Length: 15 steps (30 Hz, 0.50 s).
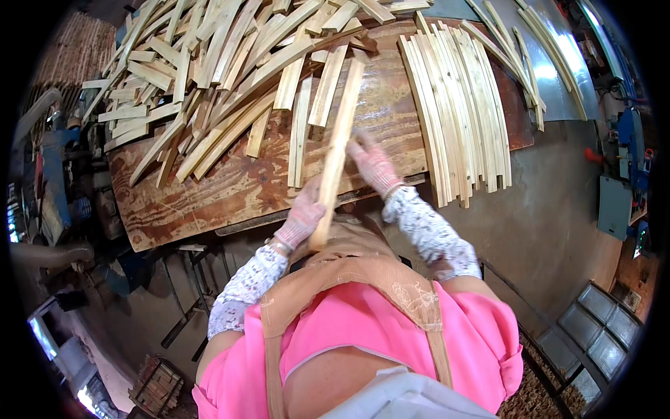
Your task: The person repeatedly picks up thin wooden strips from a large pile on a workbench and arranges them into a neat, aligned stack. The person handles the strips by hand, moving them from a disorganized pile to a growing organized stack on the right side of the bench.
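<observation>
The left hand (301, 218) gripped the near end of a long wood strip (338, 150), fingers wrapped around it. The strip ran away from the body across the counter's (209, 195) near edge. The right hand (373, 164), blurred, touched its middle; its fingers' grip could not be told.

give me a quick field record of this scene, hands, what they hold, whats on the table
left hand: gloved left hand grips the lower end of a wooden slat
right hand: gloved right hand lies against the slat's right side
table: plywood table
table left: loose heap of slats
table right: neat stack of slats
</observation>
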Available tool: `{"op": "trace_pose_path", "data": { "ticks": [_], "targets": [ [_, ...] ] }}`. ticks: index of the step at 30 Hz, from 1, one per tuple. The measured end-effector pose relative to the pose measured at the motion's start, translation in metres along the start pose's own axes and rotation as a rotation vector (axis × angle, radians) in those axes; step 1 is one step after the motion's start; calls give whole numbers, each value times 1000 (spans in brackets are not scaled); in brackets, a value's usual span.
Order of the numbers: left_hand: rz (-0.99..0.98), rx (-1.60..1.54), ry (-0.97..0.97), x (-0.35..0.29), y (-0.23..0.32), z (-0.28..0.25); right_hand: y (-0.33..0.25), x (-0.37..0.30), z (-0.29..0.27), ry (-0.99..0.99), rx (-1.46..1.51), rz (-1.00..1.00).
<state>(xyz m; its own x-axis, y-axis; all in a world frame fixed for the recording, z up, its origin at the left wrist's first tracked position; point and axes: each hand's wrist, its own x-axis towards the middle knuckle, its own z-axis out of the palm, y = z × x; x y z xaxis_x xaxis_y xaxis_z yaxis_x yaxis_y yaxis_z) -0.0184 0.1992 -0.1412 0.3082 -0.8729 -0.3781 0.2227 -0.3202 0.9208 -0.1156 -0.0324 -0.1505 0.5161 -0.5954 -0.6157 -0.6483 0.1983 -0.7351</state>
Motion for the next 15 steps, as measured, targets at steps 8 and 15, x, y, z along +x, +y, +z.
{"op": "trace_pose_path", "data": {
  "ticks": [8, 15],
  "targets": [
    [158, 1175, 510, 63, 6, -20, -15, 2, -45, 434, -581, -22],
    [-200, 1033, 420, 62, -6, -70, 39, 48, -110, 803, -1160, -396]
  ]
}}
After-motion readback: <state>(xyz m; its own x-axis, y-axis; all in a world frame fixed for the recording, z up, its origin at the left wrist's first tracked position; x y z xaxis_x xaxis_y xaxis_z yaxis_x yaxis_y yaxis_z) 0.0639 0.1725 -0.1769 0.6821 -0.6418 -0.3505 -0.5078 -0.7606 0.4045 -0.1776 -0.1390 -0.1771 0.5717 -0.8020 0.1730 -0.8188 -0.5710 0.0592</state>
